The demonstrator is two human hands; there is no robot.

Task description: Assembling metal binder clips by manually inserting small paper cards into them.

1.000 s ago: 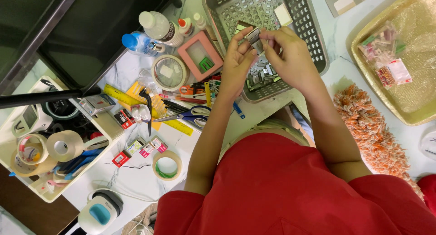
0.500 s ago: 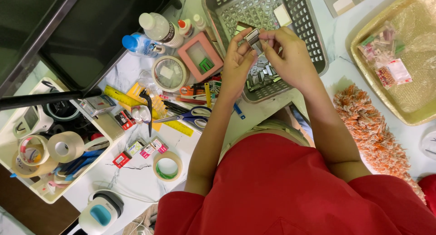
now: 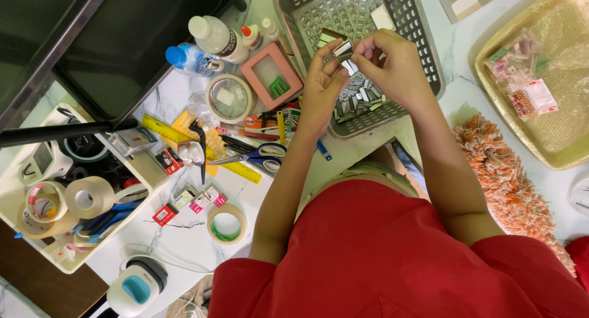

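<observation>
The small clip [image 3: 343,50] pinched between the left hand [image 3: 320,88] and the right hand [image 3: 396,66] is looking like shiny metal, catching the light, as is the heap of clips [image 3: 359,97] lying in the grey plastic basket [image 3: 423,42], whose perforated walls are showing a dull matt finish. The worktop [image 3: 184,238] is appearing smooth and glossy, like white veined marble. The tape roll [image 3: 226,223] is looking papery and matt. The orange mat [image 3: 509,177] is showing a rough, shaggy cloth pile, and the tray [image 3: 491,103] is gleaming gold.
</observation>
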